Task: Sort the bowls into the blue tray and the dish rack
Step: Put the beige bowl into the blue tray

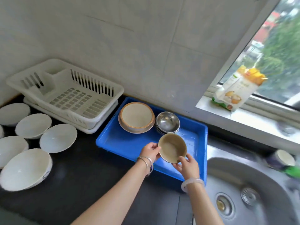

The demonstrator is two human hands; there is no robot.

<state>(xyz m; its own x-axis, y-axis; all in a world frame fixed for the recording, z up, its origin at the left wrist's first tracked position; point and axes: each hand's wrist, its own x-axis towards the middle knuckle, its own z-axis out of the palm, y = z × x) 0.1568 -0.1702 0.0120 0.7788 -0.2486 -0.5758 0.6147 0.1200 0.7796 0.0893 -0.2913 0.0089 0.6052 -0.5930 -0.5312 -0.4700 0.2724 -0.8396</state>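
white bowls (33, 125) lower left on dark worktop (84, 168) | dish rack (65, 93) upper left | blue tray (129, 143) centre | left hand (150, 151), right hand (187, 165): both grips holding tan bowl (172, 147) over tray | sink (243, 184) lower right

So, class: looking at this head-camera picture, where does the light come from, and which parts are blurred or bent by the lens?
Head view: daylight enters through the window at right. The wide lens bows the wall tiles and tilts the dish rack. The packet on the sill and the sink's far edge are smeared. The tan bowl and blue tray stay fairly sharp.
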